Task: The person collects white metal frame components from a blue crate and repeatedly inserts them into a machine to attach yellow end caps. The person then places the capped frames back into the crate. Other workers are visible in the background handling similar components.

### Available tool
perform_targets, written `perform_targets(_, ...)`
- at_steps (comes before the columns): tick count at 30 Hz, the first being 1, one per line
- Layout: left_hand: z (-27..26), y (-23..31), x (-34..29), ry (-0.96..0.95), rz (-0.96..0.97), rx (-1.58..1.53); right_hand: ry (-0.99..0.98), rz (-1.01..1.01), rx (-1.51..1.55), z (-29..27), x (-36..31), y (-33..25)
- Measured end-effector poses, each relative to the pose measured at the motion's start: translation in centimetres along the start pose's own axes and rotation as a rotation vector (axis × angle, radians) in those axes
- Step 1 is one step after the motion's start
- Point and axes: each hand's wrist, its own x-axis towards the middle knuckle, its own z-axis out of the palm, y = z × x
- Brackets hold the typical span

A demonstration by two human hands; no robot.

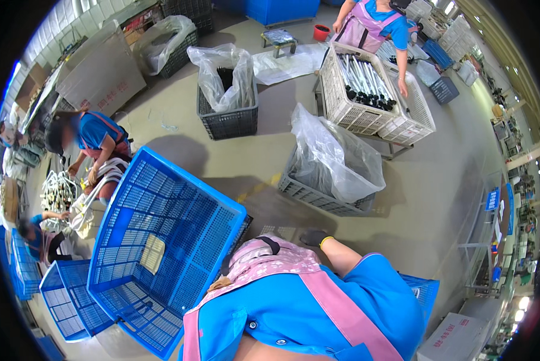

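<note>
A large blue plastic crate (161, 198) is tilted up just left of my body, its open side showing. Inside its mesh wall lies a pale yellowish flat piece (153, 254). My left hand is out of sight; a small brown patch at the crate's near edge is too unclear to name. My right hand (313, 238), in a dark glove with a yellow cuff, hangs low beside my apron. Its fingers are too hidden to read, and I see nothing in it. Nearest ahead of it stands a grey crate (327, 198) lined with clear plastic.
Another dark lined crate (228, 123) stands farther ahead. White crates (357, 108), one full of metal tubes, rest on a stand, with a co-worker (372, 27) behind. Two co-workers (104, 138) sit at the left near white tubes. More blue crates (65, 295) are at lower left.
</note>
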Motion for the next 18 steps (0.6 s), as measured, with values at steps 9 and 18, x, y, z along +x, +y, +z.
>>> perform_targets(9, -0.2, 2.0, -1.2, -0.147, 0.07, 0.12, 0.099, 0.12, 0.259, -2.4, 4.1, 0.2)
perform_targets(18, -2.5, -2.0, -5.1, -0.362, 0.502, 0.728, 0.304, -0.066, 0.367, 1.8, 3.8, -1.6)
